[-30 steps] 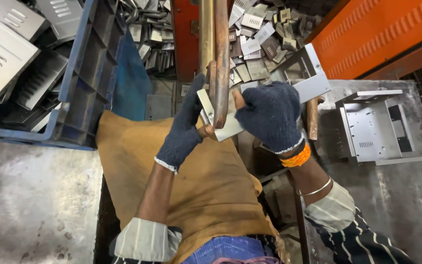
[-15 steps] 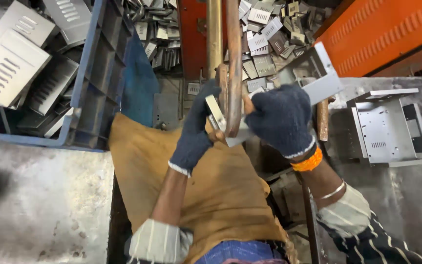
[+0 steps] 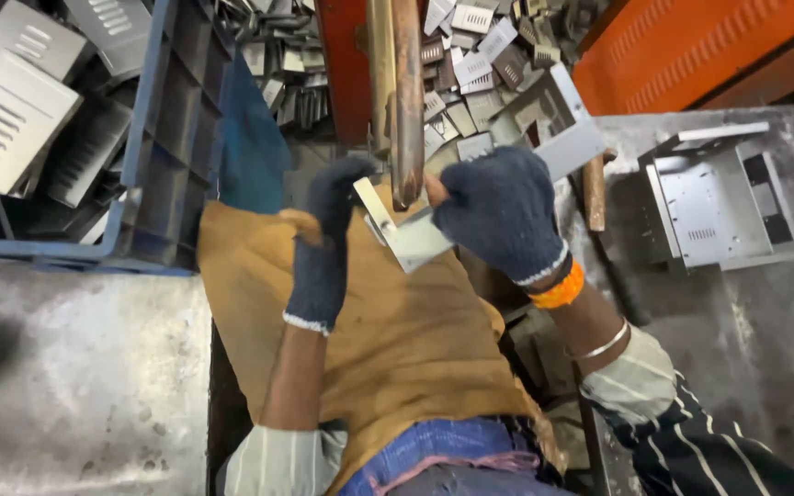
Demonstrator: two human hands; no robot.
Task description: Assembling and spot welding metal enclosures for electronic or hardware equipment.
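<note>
Left hand: my left hand (image 3: pixel 322 246), in a dark knit glove, is raised in front of me with its fingers curled together against the left end of the bracket.
Right hand: my right hand (image 3: pixel 500 213), gloved the same, is closed in a fist over the right part of the bracket; an orange band and a thin metal bangle sit on that wrist.
Bracket: the bent sheet-metal bracket (image 3: pixel 415 241) lies between my two sets of fingers, tilted, its pale flat face showing below my right knuckles and a narrow flange running up toward my left fingertips. A longer perforated arm of the same part sticks out past my right fingers, up and to the right.
Electrode rod: a rusty vertical rod (image 3: pixel 405 101) comes down from above and its tip meets the bracket in the gap between my hands, just beside my left fingertips.
Grip detail: whether my left thumb is under the flange I cannot tell; the glove hides it.
Lap cover: a tan cloth (image 3: pixel 388 349) lies directly below both hands.
Left of my left fingers: a blue plastic crate (image 3: pixel 153 138) holding louvred grey panels.
Beyond my fingers: a heap of small metal parts (image 3: pixel 470 55) behind the rod.
Right of my right fingers: a grey folded chassis (image 3: pixel 714 202) lies well apart on the bench.
</note>
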